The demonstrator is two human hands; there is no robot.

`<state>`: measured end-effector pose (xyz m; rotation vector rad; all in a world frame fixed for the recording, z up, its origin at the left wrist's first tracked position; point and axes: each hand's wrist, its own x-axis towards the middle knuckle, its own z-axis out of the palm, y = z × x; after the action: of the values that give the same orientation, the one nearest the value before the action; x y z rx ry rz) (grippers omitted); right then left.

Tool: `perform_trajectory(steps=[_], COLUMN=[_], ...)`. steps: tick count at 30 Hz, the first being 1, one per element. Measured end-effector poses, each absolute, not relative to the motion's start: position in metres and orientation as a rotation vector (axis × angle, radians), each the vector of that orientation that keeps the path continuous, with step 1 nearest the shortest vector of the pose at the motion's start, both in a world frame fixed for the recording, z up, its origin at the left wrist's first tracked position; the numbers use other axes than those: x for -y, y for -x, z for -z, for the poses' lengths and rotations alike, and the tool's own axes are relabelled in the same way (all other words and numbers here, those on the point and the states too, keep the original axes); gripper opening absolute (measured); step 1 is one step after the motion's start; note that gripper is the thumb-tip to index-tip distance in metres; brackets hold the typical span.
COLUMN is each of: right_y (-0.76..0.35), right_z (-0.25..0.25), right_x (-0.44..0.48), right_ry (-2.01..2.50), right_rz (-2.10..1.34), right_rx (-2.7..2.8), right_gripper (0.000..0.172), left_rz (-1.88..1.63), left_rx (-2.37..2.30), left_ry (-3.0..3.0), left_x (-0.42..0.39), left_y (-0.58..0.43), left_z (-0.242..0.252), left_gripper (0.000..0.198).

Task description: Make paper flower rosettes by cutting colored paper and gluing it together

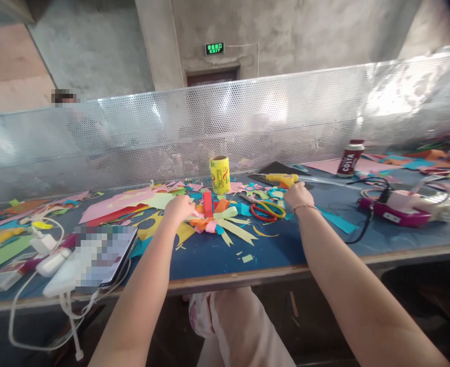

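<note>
My left hand (180, 209) has its fingers closed at the left edge of a paper flower (209, 223) made of looped orange, red, pink and blue strips, with pale yellow-green notched tails. My right hand (299, 197) is closed at the handle of a yellow hot glue gun (282, 178), whose nozzle points left. Below the gun lie scissors (269, 210) with red and yellow handles, left of my right wrist. Behind the flower stands a yellow cardboard tube (220, 175).
Colored paper sheets (110, 203) and scraps cover much of the blue table (225, 265). A phone (114, 255) and white cables lie at left. A purple power strip (401, 213) and a Costa bottle (350, 159) are at right. A perforated metal screen (141, 137) runs behind.
</note>
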<state>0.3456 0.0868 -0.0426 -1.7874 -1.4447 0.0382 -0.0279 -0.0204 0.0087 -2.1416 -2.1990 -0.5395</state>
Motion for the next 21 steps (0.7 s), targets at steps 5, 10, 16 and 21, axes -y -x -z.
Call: perform_trajectory(steps=[5, 10, 16, 21], right_y=[-0.327, -0.317, -0.313, -0.313], right_z=[0.025, 0.016, 0.012, 0.011], right_x=[-0.068, -0.055, -0.052, -0.051], right_ry=[1.936, 1.952, 1.957, 1.977], right_rz=[-0.099, -0.061, -0.071, -0.081], right_rx=[1.331, 1.374, 1.413, 1.434], right_gripper=[0.045, 0.036, 0.035, 0.037], left_rz=[1.049, 1.315, 1.622, 1.659], left_rx=[2.509, 2.704, 2.66, 2.971], left_ry=[2.278, 2.416, 2.424, 2.321], left_x=[-0.005, -0.015, -0.004, 0.0], left_y=[0.038, 0.027, 0.02, 0.018], left_z=[0.014, 0.025, 0.018, 0.015], left_gripper=[0.033, 0.021, 0.041, 0.025])
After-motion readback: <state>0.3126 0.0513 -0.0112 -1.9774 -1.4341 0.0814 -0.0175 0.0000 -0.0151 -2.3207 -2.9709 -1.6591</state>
